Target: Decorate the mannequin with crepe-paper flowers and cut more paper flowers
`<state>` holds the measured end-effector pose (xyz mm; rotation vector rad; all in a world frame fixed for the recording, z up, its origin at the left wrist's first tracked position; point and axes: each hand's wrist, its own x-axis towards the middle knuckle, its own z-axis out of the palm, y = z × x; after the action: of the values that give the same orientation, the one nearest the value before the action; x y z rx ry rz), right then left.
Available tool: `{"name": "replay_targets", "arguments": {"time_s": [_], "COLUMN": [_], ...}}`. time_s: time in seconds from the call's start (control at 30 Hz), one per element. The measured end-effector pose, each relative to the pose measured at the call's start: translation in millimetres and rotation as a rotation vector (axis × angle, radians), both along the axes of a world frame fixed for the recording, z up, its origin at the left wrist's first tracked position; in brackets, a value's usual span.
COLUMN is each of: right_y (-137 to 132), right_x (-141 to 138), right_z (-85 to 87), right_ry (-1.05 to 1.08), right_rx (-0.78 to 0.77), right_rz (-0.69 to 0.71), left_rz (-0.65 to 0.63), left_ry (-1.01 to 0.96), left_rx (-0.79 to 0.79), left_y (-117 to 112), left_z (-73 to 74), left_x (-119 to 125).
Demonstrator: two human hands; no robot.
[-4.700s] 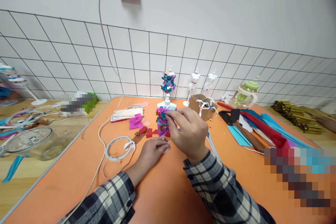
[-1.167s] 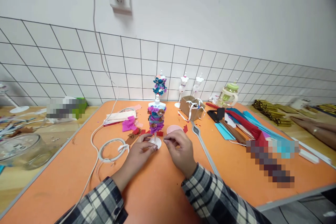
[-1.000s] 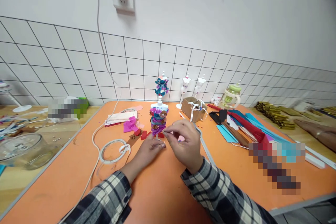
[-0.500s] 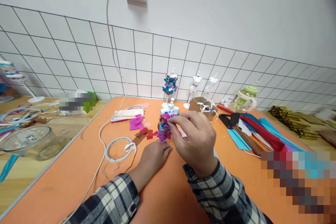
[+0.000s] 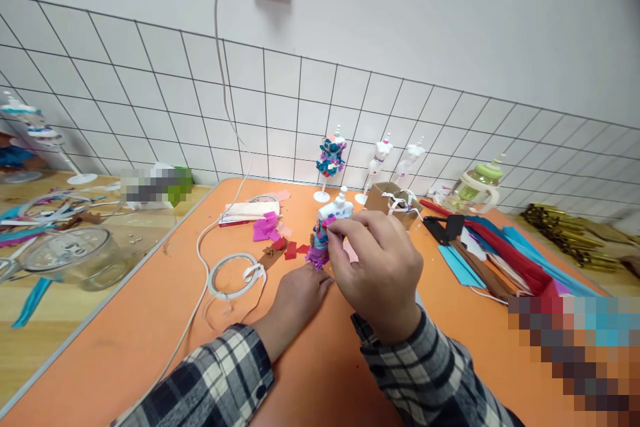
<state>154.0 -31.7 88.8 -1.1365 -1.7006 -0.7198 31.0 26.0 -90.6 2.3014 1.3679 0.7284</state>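
A small white mannequin stand (image 5: 336,208) stands on the orange table (image 5: 320,373), its body covered with purple, blue and red paper bits. My right hand (image 5: 380,270) is raised in front of it, thumb and forefinger pinched against the paper on its upper part; what they pinch is too small to name. My left hand (image 5: 297,297) rests on the table at the stand's foot, its fingertips hidden behind the right hand. Loose red, brown and magenta paper scraps (image 5: 274,240) lie just left of the stand.
A tape ring (image 5: 234,276) and a white cable (image 5: 200,267) lie left. Behind stand a decorated mannequin (image 5: 331,159), two bare white ones (image 5: 380,155), a cardboard box (image 5: 391,200) and a green-lidded cup (image 5: 475,188). Coloured paper strips (image 5: 505,257) lie right; a glass bowl (image 5: 75,257) sits far left.
My right hand rose from the table near the stand's base to its upper part, fingers pinched. The left hand stayed at the foot. The camera tilted and shifted left.
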Motion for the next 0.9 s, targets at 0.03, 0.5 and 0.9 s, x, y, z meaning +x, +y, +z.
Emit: {"name": "replay_targets", "arguments": {"time_s": [0.03,0.5,0.9], "right_y": [0,1,2], "right_x": [0,2,6], "right_z": [0.3,-0.4,-0.6], "right_ry": [0.0,-0.029,-0.037], "right_rx": [-0.003,-0.075,-0.074], "right_rz": [-0.005,-0.08,-0.056], "left_rz": [0.006,-0.009,0.003], "left_ry": [0.033,0.259,0.28], "left_rx": [0.0,-0.023,-0.037], "left_y": [0,-4,-2], "left_z": [0.9,33.9,34.2], "left_x": [1,-1,-2]}}
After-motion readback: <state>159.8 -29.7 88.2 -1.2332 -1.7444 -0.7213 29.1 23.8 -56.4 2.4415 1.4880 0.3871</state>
